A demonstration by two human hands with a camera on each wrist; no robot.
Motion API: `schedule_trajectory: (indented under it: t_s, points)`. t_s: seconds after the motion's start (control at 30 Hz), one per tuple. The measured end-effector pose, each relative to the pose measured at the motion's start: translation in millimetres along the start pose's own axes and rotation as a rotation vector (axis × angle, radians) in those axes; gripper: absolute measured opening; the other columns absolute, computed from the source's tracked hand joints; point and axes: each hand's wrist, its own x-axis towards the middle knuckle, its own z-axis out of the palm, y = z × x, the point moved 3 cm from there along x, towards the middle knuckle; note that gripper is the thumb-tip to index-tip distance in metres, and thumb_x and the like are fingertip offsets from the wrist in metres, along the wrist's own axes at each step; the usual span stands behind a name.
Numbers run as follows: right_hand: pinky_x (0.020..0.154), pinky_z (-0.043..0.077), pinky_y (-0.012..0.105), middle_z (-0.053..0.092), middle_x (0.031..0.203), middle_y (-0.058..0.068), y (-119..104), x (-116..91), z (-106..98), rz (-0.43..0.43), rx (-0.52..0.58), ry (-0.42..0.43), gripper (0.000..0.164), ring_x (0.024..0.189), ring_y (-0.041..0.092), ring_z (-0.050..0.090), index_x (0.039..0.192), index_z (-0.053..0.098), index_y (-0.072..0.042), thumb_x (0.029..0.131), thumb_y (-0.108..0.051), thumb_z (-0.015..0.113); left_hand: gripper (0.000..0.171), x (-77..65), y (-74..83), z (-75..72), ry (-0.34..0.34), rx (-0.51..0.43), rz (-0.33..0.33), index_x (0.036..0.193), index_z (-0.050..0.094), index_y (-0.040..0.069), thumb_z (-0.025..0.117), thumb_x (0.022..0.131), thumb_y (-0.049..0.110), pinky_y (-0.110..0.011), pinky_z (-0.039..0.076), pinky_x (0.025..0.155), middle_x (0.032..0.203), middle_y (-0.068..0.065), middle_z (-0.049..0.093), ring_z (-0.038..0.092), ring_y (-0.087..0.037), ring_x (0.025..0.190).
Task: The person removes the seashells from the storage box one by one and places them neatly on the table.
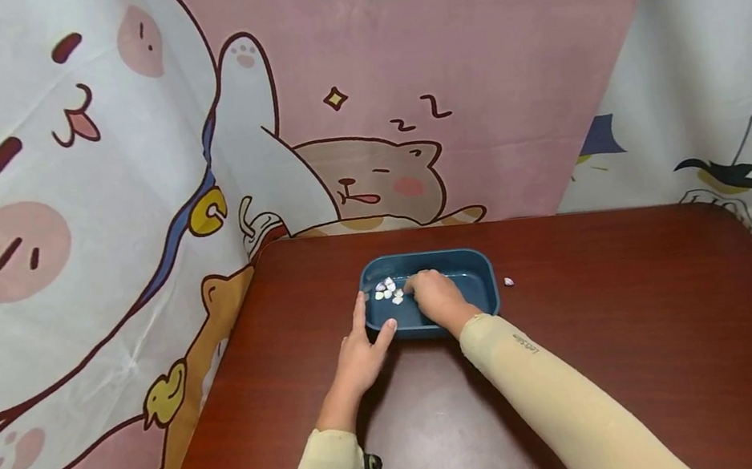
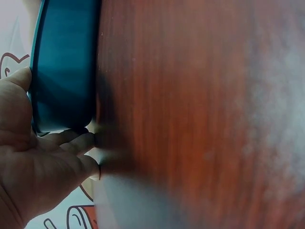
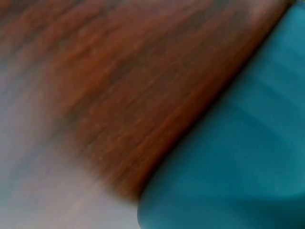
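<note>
A dark blue, rounded rectangular tub (image 1: 474, 284) stands on the table. My left hand (image 1: 356, 357) holds its near left corner, thumb on the front rim and fingers along the left end. In the left wrist view that thumb meets the rim of the tub (image 2: 64, 67). Several small white pieces (image 1: 389, 285), like pebbles or shells, lie at the tub's left end. Inside the tub, my right hand (image 1: 438, 296) reaches down just right of these pieces, fingers bent. Its fingertips are mostly hidden, and I cannot tell whether they pinch a piece.
One more small white piece (image 1: 509, 281) lies on the brown wooden table (image 1: 623, 327), just right of the tub. Behind the table hangs a cartoon-printed cloth (image 1: 487, 48), and it continues along the left and right sides.
</note>
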Motion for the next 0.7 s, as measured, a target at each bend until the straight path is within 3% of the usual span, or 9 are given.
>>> schedule_trajectory:
  t_s: [0.37,0.6,0.7]
  points:
    - [0.102,0.059,0.047,0.070,0.123,0.017,2.6,1.2,-2.9,0.101,0.050,-0.006,0.025,0.118,0.032,0.069,0.127,0.075,-0.004,0.104,-0.010,0.068,0.088,1.1,-0.7,0.3,0.004,-0.005,0.020,0.174,0.010,0.033,0.056,0.105,0.063,-0.069,0.018,0.131,0.170,-0.019,0.041,0.046,-0.052,0.150]
    - [0.093,0.061,0.049,0.074,0.109,0.018,2.9,0.1,-4.7,0.150,0.007,0.044,0.012,0.104,0.035,0.074,0.103,0.079,-0.003,0.101,-0.012,0.073,0.088,1.9,-2.1,0.6,0.006,-0.010,0.033,0.174,0.009,0.033,0.055,0.105,0.064,-0.069,0.017,0.131,0.170,-0.018,0.041,0.047,-0.050,0.151]
    - [0.092,0.062,0.049,0.079,0.108,0.017,3.0,0.9,-4.2,0.162,-0.003,0.043,0.015,0.102,0.033,0.076,0.103,0.081,-0.003,0.102,-0.015,0.072,0.088,1.7,-2.1,0.4,0.006,-0.014,0.033,0.174,0.010,0.033,0.056,0.105,0.063,-0.069,0.016,0.132,0.171,-0.017,0.039,0.046,-0.049,0.151]
